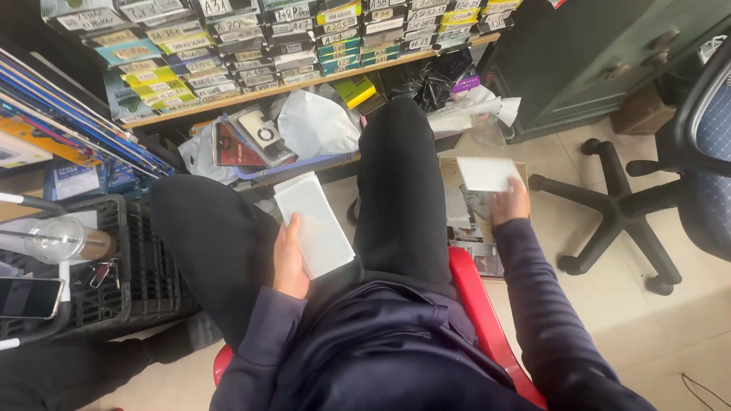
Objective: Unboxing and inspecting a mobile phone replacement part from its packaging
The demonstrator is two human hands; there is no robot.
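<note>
Seated, both hands full, clutter all round.
Left hand (289,262) grips white box (314,224) on lap; right hand (510,205) holds white packet (487,173) over cardboard box (457,164); office chair (640,198) just beside.

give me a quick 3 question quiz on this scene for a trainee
1. True or false: the left hand holds a flat white box resting on the person's lap.
2. Where does the right hand reach?
A. onto the office chair
B. into the cardboard box on the floor, gripping a white packet
C. up to the shelf of labelled boxes
3. Fill in: the person sits on a ___ coloured seat.

Key
1. true
2. B
3. red
</note>
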